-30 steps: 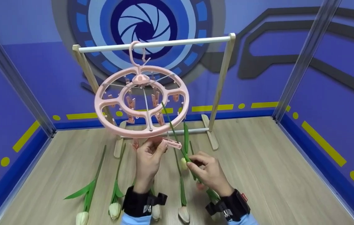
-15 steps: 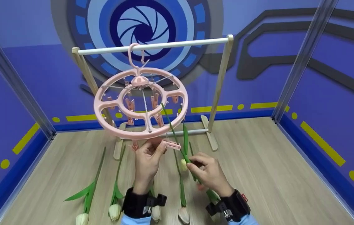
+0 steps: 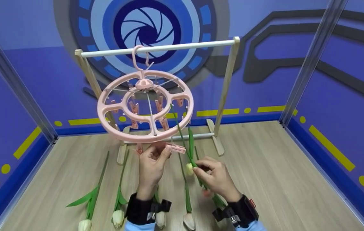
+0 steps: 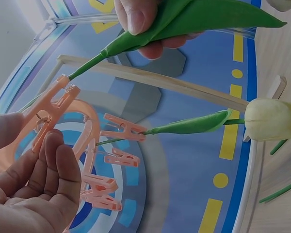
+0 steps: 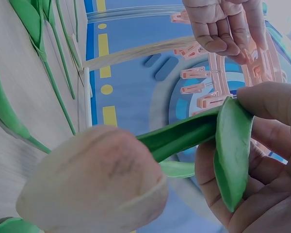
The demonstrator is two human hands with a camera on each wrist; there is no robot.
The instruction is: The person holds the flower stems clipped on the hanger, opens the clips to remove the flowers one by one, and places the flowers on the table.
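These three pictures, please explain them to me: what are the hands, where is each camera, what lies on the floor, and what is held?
A person works with two bare hands. One camera sits on the head and looks down; one sits on each wrist.

The left hand pinches a pink clip that hangs from the round pink drying hanger on a wooden rack. The right hand holds a tulip by its green stem and points the stem end at that clip.

Another tulip already hangs from a clip. More tulips lie on the wooden floor.
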